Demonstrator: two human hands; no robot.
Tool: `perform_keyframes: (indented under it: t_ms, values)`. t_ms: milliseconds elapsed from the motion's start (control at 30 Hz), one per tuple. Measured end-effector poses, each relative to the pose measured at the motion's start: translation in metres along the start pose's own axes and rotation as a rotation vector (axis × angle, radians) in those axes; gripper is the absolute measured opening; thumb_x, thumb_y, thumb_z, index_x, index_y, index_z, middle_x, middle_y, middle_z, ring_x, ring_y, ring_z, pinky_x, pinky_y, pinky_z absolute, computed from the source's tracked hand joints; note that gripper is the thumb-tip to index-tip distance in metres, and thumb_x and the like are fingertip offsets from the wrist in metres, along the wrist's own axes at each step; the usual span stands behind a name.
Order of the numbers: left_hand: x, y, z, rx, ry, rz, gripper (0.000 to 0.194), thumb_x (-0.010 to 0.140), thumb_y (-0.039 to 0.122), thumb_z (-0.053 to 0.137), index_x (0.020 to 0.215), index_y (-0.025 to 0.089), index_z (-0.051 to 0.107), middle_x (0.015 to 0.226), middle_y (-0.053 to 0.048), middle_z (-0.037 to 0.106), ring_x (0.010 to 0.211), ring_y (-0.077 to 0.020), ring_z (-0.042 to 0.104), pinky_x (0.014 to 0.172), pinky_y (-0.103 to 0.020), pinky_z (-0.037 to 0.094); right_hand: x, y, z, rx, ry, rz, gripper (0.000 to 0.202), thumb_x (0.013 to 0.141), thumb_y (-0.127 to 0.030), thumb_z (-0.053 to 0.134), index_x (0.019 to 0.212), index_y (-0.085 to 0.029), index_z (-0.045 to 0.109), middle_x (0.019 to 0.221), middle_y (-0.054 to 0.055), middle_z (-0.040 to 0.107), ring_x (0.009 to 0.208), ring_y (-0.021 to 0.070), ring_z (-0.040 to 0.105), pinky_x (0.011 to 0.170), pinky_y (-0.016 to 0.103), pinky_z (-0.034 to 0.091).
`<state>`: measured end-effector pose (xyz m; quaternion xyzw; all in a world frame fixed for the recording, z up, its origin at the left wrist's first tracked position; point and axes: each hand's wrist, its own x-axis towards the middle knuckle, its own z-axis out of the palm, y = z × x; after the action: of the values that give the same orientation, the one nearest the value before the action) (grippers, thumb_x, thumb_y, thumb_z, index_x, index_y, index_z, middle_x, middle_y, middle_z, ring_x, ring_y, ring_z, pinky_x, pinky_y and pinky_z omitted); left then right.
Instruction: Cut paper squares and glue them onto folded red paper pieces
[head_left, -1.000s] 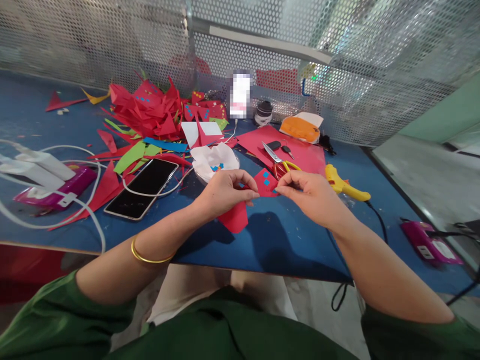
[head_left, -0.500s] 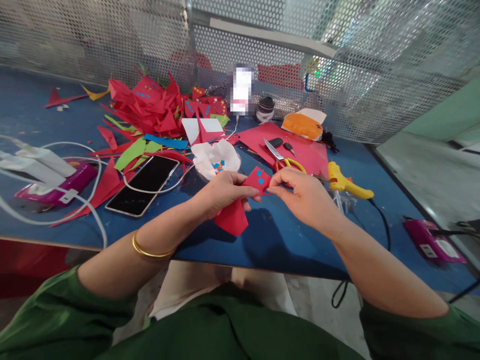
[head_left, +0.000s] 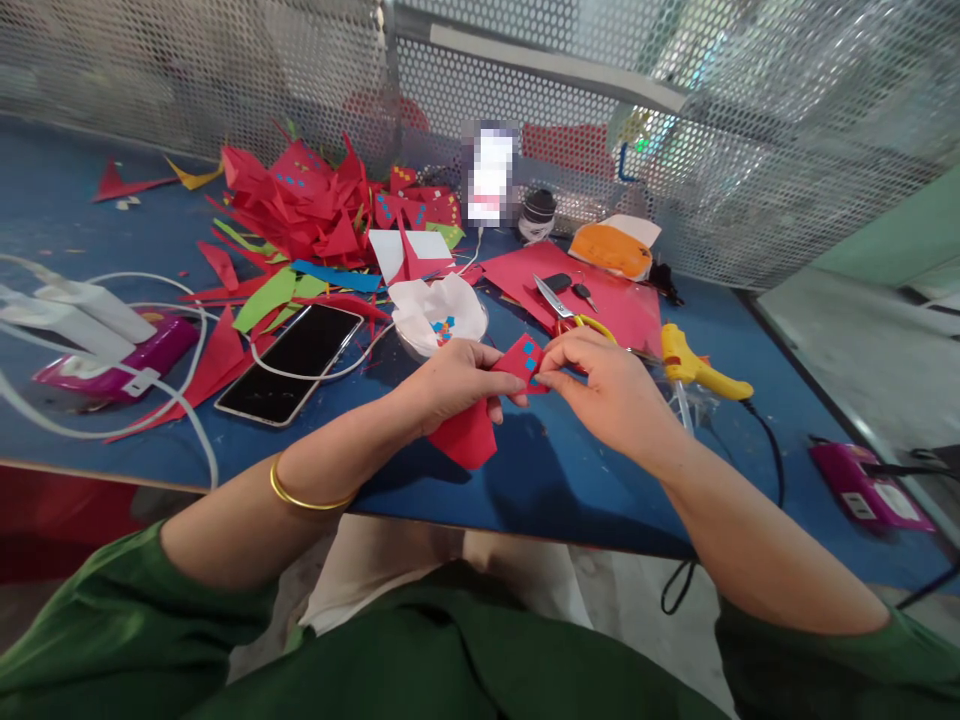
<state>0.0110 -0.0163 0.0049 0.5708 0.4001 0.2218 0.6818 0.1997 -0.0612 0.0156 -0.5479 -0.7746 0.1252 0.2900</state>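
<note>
A second earlier the hands had been farther apart; now their fingertips almost met, just above the table (head_left: 517, 485). The left hand (head_left: 459, 383) pinched the red paper (head_left: 510, 366), its thumb laid over the near edge, and more red paper hung below that hand; whether it was all one piece was hidden. The right hand (head_left: 607, 390) had come in toward the left, thumb and finger pressed together at the paper's right edge, where a bit of blue showed; what lay between them I could not tell. The paper, flatter to view earlier, now slanted up from the thumb, its two blue squares (head_left: 529, 355) uppermost. The paper-lined dish (head_left: 459, 308) sat just beyond the left hand, and the scissors (head_left: 553, 297) lay partly covered by the right.
</note>
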Motion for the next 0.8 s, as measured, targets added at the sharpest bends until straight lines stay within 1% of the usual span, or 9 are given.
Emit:
perform_keyframes:
  t_ms: [100,267,467,600,700,800]
  values:
    - [0.0002,-0.0005,0.0006,-0.004,-0.007,0.014,0.012,0.079,0.016,0.071,0.069,0.011,0.072,0.045,0.001,0.061,0.039,-0.0063,0.053,0.043,-0.016,0.039,0.0006,0.0001,0.0010,0.002,0.000,-0.002,0.015,0.086,-0.014,0.064,0.074,-0.020,0.059,0.088,0.004,0.064,0.088,0.0199,0.062,0.084,0.038,0.047]
    - [0.0026,-0.0034,0.0009,-0.001,-0.002,0.065,0.010,0.078,0.015,0.073,0.068,0.011,0.071,0.061,0.000,0.070,0.040,-0.0046,0.054,0.044,-0.016,0.040,0.0001,-0.0009,0.0024,0.004,0.011,-0.010,0.015,0.086,-0.012,0.064,0.073,-0.019,0.059,0.087,0.003,0.064,0.084,0.0186,0.061,0.081,0.036,0.047]
    - [0.0040,-0.0057,0.0010,0.024,0.005,0.079,0.010,0.077,0.016,0.073,0.068,0.012,0.071,0.062,-0.001,0.070,0.041,-0.0052,0.054,0.045,-0.018,0.041,-0.0009,-0.0009,0.0037,0.003,0.025,0.016,0.015,0.084,-0.011,0.065,0.072,-0.019,0.060,0.086,0.003,0.064,0.084,0.0185,0.061,0.081,0.036,0.046]
    - [0.0042,-0.0058,0.0014,0.039,0.011,0.082,0.011,0.078,0.014,0.072,0.067,0.012,0.071,0.062,-0.001,0.070,0.040,-0.0048,0.053,0.045,-0.018,0.041,-0.0015,-0.0014,0.0051,0.014,0.037,0.019,0.016,0.083,-0.012,0.064,0.070,-0.020,0.058,0.084,0.002,0.064,0.083,0.0187,0.061,0.080,0.037,0.046]
    - [0.0042,-0.0055,0.0017,0.044,0.009,0.083,0.013,0.079,0.013,0.071,0.066,0.012,0.071,0.058,0.000,0.069,0.040,-0.0048,0.053,0.045,-0.018,0.040,-0.0022,-0.0006,0.0063,0.075,0.045,0.086,0.013,0.083,-0.016,0.064,0.073,-0.021,0.058,0.082,0.002,0.065,0.079,0.0182,0.062,0.076,0.036,0.048]
    - [0.0038,-0.0052,0.0017,0.032,0.004,0.082,0.014,0.079,0.013,0.071,0.065,0.013,0.071,0.052,0.002,0.065,0.039,-0.0051,0.053,0.045,-0.017,0.040,-0.0025,0.0024,0.0057,0.224,0.088,0.186,0.007,0.084,-0.021,0.064,0.084,-0.022,0.057,0.084,0.002,0.068,0.078,0.0179,0.065,0.074,0.036,0.051]
